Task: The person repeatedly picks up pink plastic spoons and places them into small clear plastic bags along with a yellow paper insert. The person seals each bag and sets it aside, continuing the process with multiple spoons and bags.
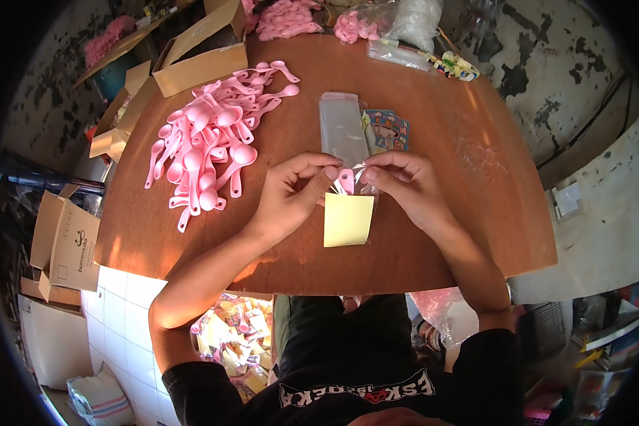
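Note:
Over the middle of the brown table, my left hand and my right hand face each other. Their thumbs and fingers pinch opposite sides of the mouth of a small clear plastic bag. Between them shows the handle end of a pink measuring spoon, its bowl hidden. A pale yellow card lies just below the handle; whether it is wholly inside the bag I cannot tell. Beyond my fingertips are a stack of flat clear bags and a few colourful printed cards.
A large heap of pink spoons covers the table's left side, with an open cardboard box behind it. More bagged pink spoons and plastic packs line the far edge. Filled packets lie below the near edge.

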Tool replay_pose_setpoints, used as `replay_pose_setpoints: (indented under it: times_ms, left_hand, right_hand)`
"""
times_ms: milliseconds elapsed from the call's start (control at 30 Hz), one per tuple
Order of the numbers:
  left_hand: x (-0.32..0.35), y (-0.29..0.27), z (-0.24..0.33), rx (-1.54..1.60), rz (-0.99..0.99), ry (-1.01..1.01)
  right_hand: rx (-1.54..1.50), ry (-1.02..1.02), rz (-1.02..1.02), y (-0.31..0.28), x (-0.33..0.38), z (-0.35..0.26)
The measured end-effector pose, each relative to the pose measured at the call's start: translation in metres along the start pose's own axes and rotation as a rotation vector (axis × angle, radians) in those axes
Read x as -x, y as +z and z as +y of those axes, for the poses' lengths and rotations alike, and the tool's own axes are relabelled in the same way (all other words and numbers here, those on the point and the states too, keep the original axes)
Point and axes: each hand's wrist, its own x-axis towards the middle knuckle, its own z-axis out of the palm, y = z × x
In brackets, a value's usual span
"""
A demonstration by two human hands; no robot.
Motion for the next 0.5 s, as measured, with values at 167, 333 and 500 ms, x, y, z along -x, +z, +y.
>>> replay_pose_setpoints:
  times_ms: [167,333,500]
  left_hand:
    - [0.001,-0.001,0.000,0.005,0.033,-0.051]
    - [-0.002,0.001,-0.003,0.017,0.073,-0.020]
    - [-0.006,-0.007,-0.001,0.005,0.019,-0.033]
  right_hand:
    - [-0.064,-0.006,0.029,0.001,0.001,0.001]
    - [0.008,-0.073,0.090,0.000,-0.002,0.006]
    - [-0.049,-0.075,0.047,-0.007,-0.004,0.009]
